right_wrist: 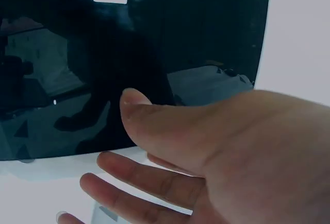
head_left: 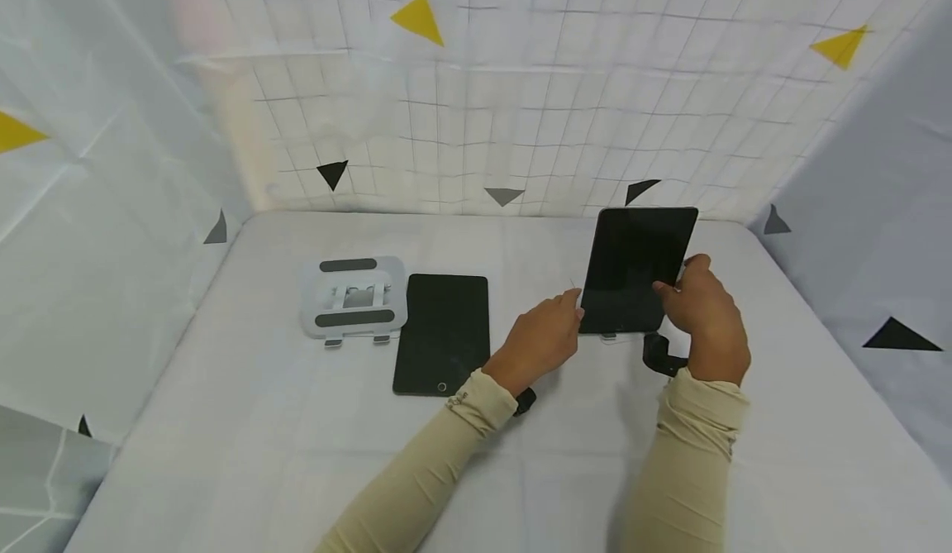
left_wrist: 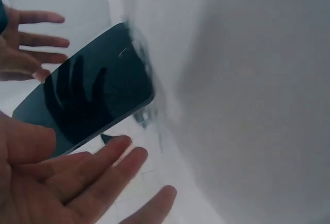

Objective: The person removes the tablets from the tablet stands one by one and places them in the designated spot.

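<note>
Nearest the viewer, two forearms in beige sleeves (head_left: 416,479) reach out over the white worktop (head_left: 223,421). The left hand (head_left: 539,340) lies with its fingers straight and loosely spread, its grip wide open and holding nothing; its fingertips (head_left: 574,298) sit just beside the lower left corner of the upright tablet (head_left: 635,268), and whether they touch it cannot be told. The left wrist view shows the same open palm (left_wrist: 67,183) below the dark screen (left_wrist: 93,95).

The right hand (head_left: 706,313) is at the tablet's right edge, thumb (right_wrist: 139,105) laid against the glass and fingers loosely extended beneath and behind; its grip is relaxed rather than clamped round the tablet. The tablet stands tilted back on the right half of the worktop, its lower edge resting on a small stand (head_left: 610,337) mostly hidden behind it.

To the left, a second tablet (head_left: 444,331) lies flat, screen up. Just beside it, further left, a white folding stand (head_left: 353,297) with grey pads lies on the worktop. Behind everything hangs a white gridded cloth (head_left: 521,107) with yellow and dark triangles.
</note>
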Demonstrator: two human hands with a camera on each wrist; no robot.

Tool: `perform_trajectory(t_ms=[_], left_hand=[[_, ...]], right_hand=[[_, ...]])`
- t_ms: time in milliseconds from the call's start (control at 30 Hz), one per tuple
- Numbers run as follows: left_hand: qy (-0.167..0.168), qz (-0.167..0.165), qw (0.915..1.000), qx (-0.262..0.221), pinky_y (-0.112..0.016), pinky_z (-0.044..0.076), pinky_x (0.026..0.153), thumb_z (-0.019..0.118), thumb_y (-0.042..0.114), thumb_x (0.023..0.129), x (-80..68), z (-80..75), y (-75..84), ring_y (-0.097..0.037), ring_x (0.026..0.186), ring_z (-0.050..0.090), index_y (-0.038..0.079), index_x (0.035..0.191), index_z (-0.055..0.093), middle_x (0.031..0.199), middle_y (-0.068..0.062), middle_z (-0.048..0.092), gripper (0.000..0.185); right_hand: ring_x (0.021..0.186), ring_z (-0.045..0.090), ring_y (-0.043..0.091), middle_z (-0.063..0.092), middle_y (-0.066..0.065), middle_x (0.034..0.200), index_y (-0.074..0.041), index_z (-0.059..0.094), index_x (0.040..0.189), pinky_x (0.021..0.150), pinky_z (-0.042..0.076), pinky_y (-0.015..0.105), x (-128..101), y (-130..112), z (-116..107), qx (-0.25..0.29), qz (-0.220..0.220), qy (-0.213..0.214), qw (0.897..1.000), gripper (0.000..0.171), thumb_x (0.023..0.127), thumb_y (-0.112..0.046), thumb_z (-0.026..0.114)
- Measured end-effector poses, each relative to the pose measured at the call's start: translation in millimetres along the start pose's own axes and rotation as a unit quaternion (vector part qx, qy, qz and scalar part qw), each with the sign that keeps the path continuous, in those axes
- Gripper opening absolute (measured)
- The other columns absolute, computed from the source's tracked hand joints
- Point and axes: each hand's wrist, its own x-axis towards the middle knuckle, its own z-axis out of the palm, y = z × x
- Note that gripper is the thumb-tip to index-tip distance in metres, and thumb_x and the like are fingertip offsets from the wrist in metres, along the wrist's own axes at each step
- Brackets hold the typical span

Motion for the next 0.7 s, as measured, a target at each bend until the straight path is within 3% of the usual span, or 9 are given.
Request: perform_trajectory(t_ms=[100,233,500,700], left_hand=[[-0.015,0.004,0.9999,-0.002,-0.028,0.057,0.083,0.041,0.023,0.115,-0.1,5.1,-2.8,-0.017,0.112,0.069,-0.001,0.152,0.047,0.127,-0.01,0.071,0.044],[-0.015,0.01,0.9998,0.004,-0.027,0.056,0.076,0.04,0.023,0.116,1.3,5.6,-2.9,-0.016,0.102,0.071,0.0,0.151,0.047,0.115,-0.008,0.074,0.042],[0.001,0.013,0.9999,-0.004,-0.026,0.056,0.079,0.041,0.022,0.116,2.7,5.6,-2.8,-0.017,0.1,0.072,-0.003,0.144,0.052,0.116,-0.011,0.074,0.039],[0.008,0.023,0.9996,-0.011,-0.022,0.048,0.059,0.043,0.024,0.115,0.9,2.7,-7.0,-0.012,0.069,0.063,-0.005,0.136,0.054,0.079,-0.005,0.067,0.037]], right_hand=[[0.12,0.051,0.061,0.044,0.047,0.134,0.023,0.016,0.145,0.093,0.045,0.069,2.6,0.4,3.1,0.0,0.002,0.0,1.0,0.063,0.111,-0.02,0.046],[0.112,0.055,0.06,0.05,0.044,0.128,0.02,0.026,0.142,0.087,0.046,0.067,3.9,3.6,3.1,-0.016,-0.003,0.031,0.999,0.051,0.113,-0.02,0.041],[0.102,0.058,0.055,0.057,0.039,0.124,0.011,0.039,0.137,0.081,0.048,0.064,7.0,2.1,7.0,-0.024,-0.003,0.087,0.996,0.037,0.114,-0.018,0.038],[0.1,0.059,0.056,0.059,0.038,0.123,0.008,0.042,0.137,0.081,0.047,0.065,6.1,0.1,7.5,-0.021,-0.017,0.103,0.994,0.036,0.114,-0.019,0.037]])
